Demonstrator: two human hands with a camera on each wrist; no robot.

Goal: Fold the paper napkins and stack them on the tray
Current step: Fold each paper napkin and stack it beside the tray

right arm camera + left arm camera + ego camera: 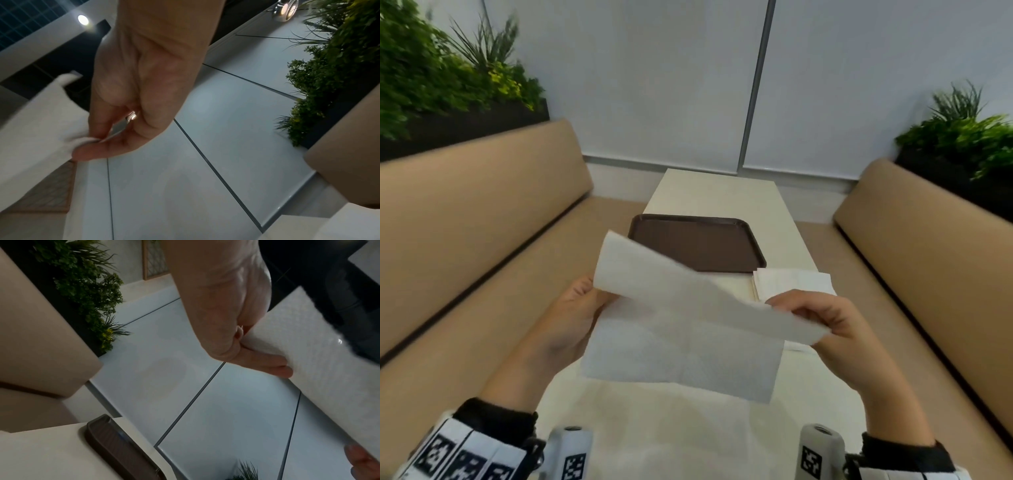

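here, above the bench (pixel 709 192), the left hand (pixel 571 308) and right hand (pixel 835 325) each pinch an end of the half-folded white napkin (pixel 681 329), held near the brown tray (pixel 695 243) and napkin pile (pixel 794 281).

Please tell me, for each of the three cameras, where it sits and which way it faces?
Head: on the head, looking forward and down at the table, tray, napkin; both hands, left hand and right hand, show.
Left wrist: under the left hand, looking past it at the wall; palm and fingers show.
Right wrist: under the right hand, looking up at the wall; palm and pinching fingers show.
Shared: all three show the napkin; head and left wrist share the tray.
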